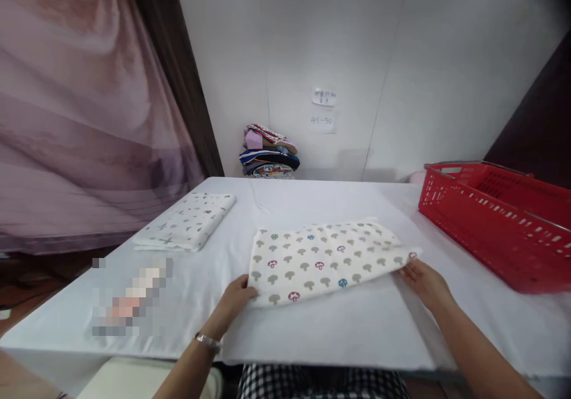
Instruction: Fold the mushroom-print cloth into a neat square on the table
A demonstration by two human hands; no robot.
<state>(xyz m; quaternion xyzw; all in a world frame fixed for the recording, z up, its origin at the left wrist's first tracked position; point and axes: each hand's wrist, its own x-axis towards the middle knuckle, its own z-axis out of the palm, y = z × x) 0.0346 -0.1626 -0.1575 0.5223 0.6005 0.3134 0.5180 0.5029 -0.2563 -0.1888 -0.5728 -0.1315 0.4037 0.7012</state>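
Observation:
A white cloth printed with grey, red and blue mushrooms (321,259) is spread in front of me, folded into a wide rectangle. My left hand (238,297) pinches its near left corner, low by the table. At the near right corner, my right hand (417,277) grips the fabric and holds that edge raised off the surface. The cloth's far edge lies on the white-covered table (321,339). Parts of the fingers on both hands are hidden by the fabric.
A folded white patterned cloth (190,220) lies at the left. Nearer on that side, a blurred-out item (134,295) sits on the table. At right stands a red plastic basket (491,232). Behind the table rises a stack of folded fabrics (270,152) against the wall.

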